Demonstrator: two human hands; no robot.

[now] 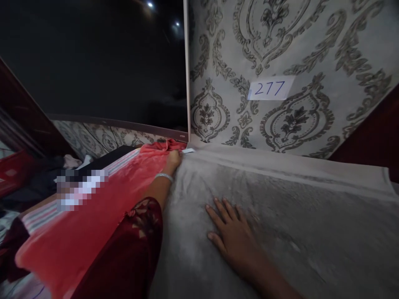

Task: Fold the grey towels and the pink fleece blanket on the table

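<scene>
A grey towel (280,211), plush and with a paler flat border along its far side, is spread out in front of me. My right hand (232,232) lies on it palm down, fingers spread. At the towel's far left corner, my left hand (173,160) is closed on its edge, the fingertips partly hidden. A small white tag (188,150) sticks out beside that hand. Under my left forearm and to its left lies a red towel (102,216) with striped white bands, bunched up at its far end.
A large dark television screen (102,62) stands behind the red towel. Patterned wallpaper (224,50) bears a paper label (270,88) reading 277. Heaped clothes (18,178) are at the far left, and a dark red panel (370,128) is at the right.
</scene>
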